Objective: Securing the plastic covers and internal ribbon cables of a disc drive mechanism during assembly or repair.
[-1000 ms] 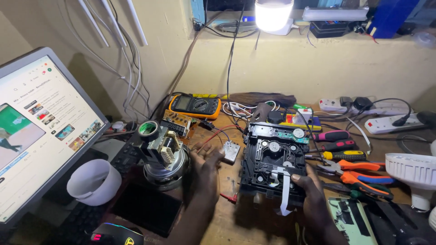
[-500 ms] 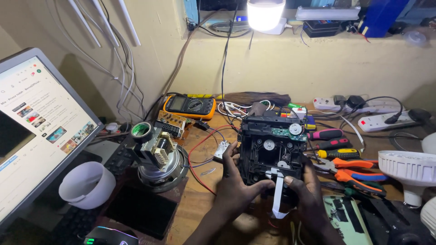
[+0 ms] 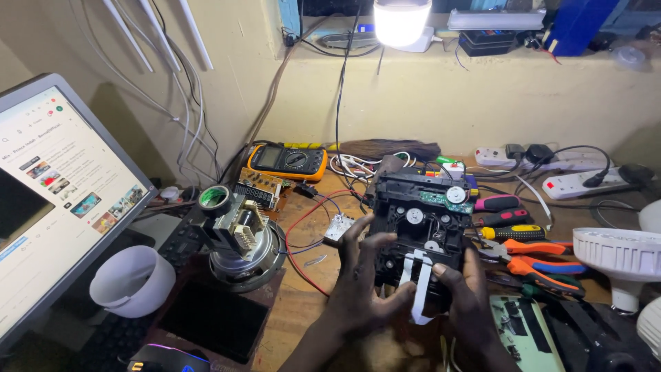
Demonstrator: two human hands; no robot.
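A black disc-drive mechanism (image 3: 420, 220) with a green circuit strip and white flat ribbon cables (image 3: 420, 289) is tilted up off the wooden bench. My left hand (image 3: 361, 286) grips its left side, fingers spread over the lower edge. My right hand (image 3: 465, 286) holds the lower right corner, thumb pressed near the ribbon cables. Red and black wires (image 3: 310, 227) run from the mechanism's left side across the bench.
A monitor (image 3: 55, 200) stands at the left with a white cup (image 3: 134, 282) before it. A motor with tape roll (image 3: 237, 234) sits left of my hands. An orange multimeter (image 3: 288, 162) lies behind; screwdrivers and orange pliers (image 3: 537, 251) lie right. A white bulb housing (image 3: 620, 255) stands far right.
The mechanism lay flat on the bench a second ago. Both hands have taken hold of it and raised it, tilting it upright toward me.
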